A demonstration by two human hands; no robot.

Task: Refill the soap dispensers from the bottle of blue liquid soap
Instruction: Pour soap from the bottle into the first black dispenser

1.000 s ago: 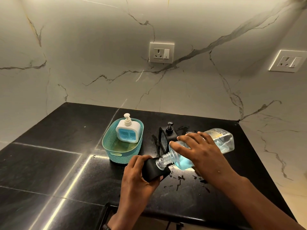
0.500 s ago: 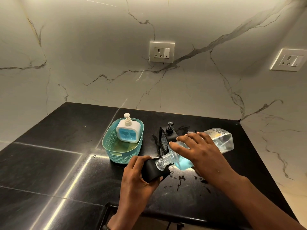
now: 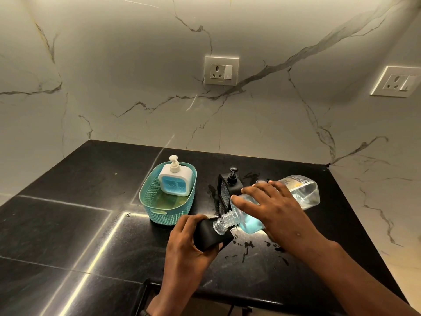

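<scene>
Head view looks down on a black stone counter (image 3: 68,224) set into a corner of marble-veined wall. From the near edge the left hand (image 3: 189,242) reaches up, its fingers wrapped round a small black dispenser body (image 3: 208,236) and pressing it from both sides, tilted so its opening faces up and to the right. The right hand (image 3: 280,213) comes in from the near right corner, forearm slanting across the counter, palm down, fingers spread over and clamped on the clear soap bottle (image 3: 296,192). That bottle lies nearly level, base toward the right edge, threaded neck (image 3: 224,221) dipping left and down to meet the mouth of the black body. Blue liquid (image 3: 250,222) has pooled in the low, neck end, just under the right palm; the far half looks clear.

Behind the two hands, near the counter's middle, stands a black pump head (image 3: 232,176) with a black mesh holder (image 3: 223,195) partly hidden by the bottle and right fingers. Left of it sits a teal basket (image 3: 157,210), and in its far end a white pump dispenser (image 3: 175,181) with a blue window stands upright. Dark wet splashes (image 3: 246,247) mark the stone below the bottle, toward the near edge. Two wall sockets (image 3: 221,70) sit above the counter, the second one (image 3: 397,82) toward the right.
</scene>
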